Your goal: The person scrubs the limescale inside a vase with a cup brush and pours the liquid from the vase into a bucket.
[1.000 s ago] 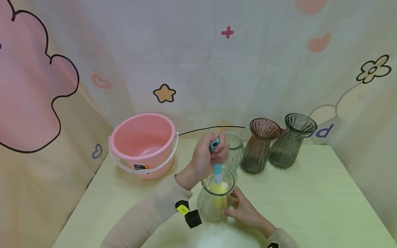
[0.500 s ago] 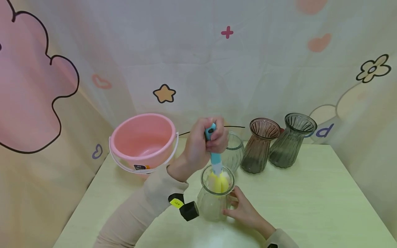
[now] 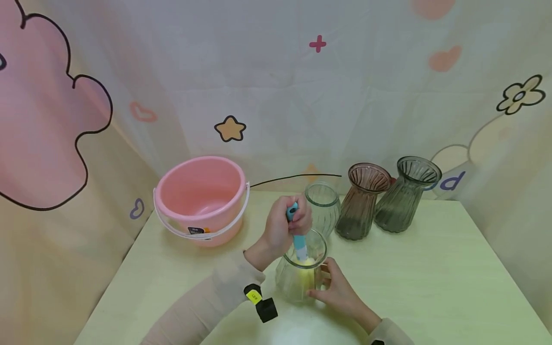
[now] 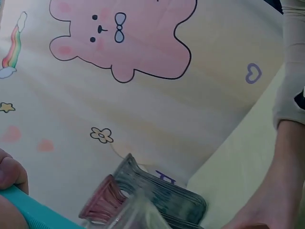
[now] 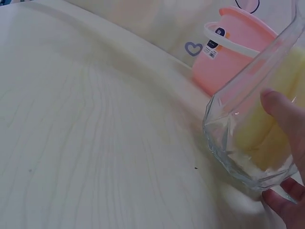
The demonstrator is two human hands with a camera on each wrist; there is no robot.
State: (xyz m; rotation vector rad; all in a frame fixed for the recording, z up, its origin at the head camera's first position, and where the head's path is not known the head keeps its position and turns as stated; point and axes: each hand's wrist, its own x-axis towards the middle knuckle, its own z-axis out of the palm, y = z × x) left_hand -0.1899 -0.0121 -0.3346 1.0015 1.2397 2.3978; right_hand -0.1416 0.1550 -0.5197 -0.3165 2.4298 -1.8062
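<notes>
Tabletop: the pale tabletop (image 3: 431,292) looks greenish from the head view; the right wrist view shows fine wood grain and a small dark speck (image 5: 196,168). Its back edge meets the cloth, and its front runs out of view.
Cloth walls: a light printed cloth (image 3: 276,81) hangs in soft folds behind the tabletop and along both sides, cream at the left and greyer in the middle.
Prints: a large pink bear (image 4: 138,43) with a bow tie, an orange star (image 3: 230,129), a red plus sign, hearts, an outlined flower (image 3: 521,95) and a blue letter d.
Left hand: the left hand (image 3: 288,223) is wrapped round the turquoise handle (image 3: 299,244) of a sponge brush, above the front vase.
Sponge brush: its yellow sponge (image 5: 274,114) is down inside the front vase; whether it touches the bottom is unclear.
Right hand: the right hand (image 3: 338,293) grips the front vase low on its right side, thumb and fingers curled against the glass.
Front vase: the clear ribbed front vase (image 3: 285,282) is on the tabletop near the person.
Behind it: another clear vase (image 3: 326,218), then a brownish-pink vase (image 3: 358,211) and a grey-green vase (image 3: 398,208) farther right.
Left rear: a pink bucket (image 3: 215,235) with a white handle stands near the cloth.
</notes>
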